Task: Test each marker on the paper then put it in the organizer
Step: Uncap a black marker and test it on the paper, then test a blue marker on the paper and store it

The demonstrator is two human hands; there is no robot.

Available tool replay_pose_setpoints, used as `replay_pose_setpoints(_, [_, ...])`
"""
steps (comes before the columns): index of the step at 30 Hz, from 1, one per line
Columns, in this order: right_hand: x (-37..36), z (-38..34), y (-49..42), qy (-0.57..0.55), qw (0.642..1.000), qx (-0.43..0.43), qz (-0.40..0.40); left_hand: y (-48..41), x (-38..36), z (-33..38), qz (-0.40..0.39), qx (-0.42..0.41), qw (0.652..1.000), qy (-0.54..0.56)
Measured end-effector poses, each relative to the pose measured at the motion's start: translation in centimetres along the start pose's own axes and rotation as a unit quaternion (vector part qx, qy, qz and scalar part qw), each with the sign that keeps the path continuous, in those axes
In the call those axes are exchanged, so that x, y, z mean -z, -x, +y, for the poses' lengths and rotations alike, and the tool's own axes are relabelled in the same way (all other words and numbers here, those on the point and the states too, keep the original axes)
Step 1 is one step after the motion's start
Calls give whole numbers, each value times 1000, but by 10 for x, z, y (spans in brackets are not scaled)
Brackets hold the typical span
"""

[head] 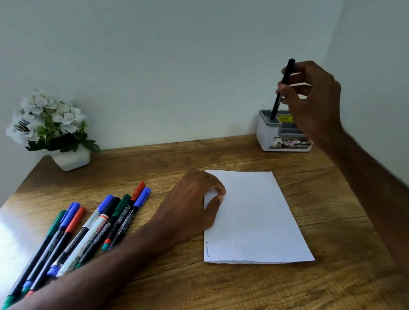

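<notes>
A white sheet of paper (254, 220) lies on the wooden desk, with one small dark squiggle near its lower left corner. My left hand (191, 204) rests on the paper's left edge, thumb and fingers pressing it flat. My right hand (311, 96) holds a black marker (283, 88) upright, its lower end inside the back left slot of the white and grey organizer (266, 132) at the far right of the desk. Several markers (85, 234) with blue, green, red and black caps lie in a loose row at the left, partly under my left forearm.
A white pot of white flowers (71, 158) stands at the back left corner. The wooden desk (189, 296) meets walls behind and on the right. The organizer carries printed labels on its front.
</notes>
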State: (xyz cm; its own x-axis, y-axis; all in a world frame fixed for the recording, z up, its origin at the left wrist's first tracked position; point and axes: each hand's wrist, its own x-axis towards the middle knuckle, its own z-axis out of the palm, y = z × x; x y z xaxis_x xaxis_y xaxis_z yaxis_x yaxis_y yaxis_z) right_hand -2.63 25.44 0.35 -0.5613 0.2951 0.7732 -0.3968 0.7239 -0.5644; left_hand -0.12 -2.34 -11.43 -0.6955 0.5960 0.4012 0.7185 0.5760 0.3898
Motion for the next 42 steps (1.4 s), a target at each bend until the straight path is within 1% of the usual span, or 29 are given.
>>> replay_pose_setpoints(4, [-11, 22, -17, 30, 999, 21, 10, -1, 0, -1, -7, 4, 1000, -3])
replay_pose_setpoints(13, [-18, 58, -3, 82, 993, -50, -68, -1, 1, 1, -20, 6, 1000, -6])
replay_pose_setpoints(18, [-14, 59, 6, 70, 991, -75, -85, -1, 1, 1, -16, 4, 1000, -11])
replay_pose_setpoints(20, [-10, 55, 12, 57, 994, -72, -64, -1, 2, 2, -18, 6, 1000, -13])
replay_pose_setpoints(21, [-8, 51, 16, 49, 996, -63, -41, -1, 2, 2, -19, 6, 1000, -12])
replay_pose_setpoints(23, [-6, 36, 29, 51, 998, -30, 11, -1, 2, 2, -17, 9, 1000, -9])
replay_pose_setpoints(25, [-6, 16, 43, 47, 998, 10, 31, -1, 2, 1, -15, 12, 1000, -6])
replay_pose_setpoints(27, [-10, -6, 59, 33, 998, 54, -1, -1, 3, 2, -14, 8, 1000, -6])
replay_pose_setpoints(29, [-15, -22, 77, 32, 990, 104, -87, -2, 3, 4, -15, -1, 1000, -9])
replay_pose_setpoints(31, [-21, -31, 95, 47, 971, 150, -181, -2, 5, 7, -21, -5, 1000, -6])
replay_pose_setpoints(33, [-26, -38, 108, 55, 955, 166, -241, -1, 7, 11, -19, 1, 1000, -3])
replay_pose_setpoints(35, [-29, -45, 115, 44, 948, 156, -274, 0, 10, 13, 9, 8, 1000, -10])
replay_pose_setpoints(39, [-33, -55, 125, 4, 936, 162, -314, 8, 16, 13, 115, 31, 993, -19])
replay_pose_setpoints(40, [-34, -56, 127, 1, 929, 169, -329, 9, 17, 13, 125, 30, 991, -36])
replay_pose_setpoints(42, [-38, -60, 133, 2, 914, 177, -364, 13, 21, 13, 119, 34, 987, -99])
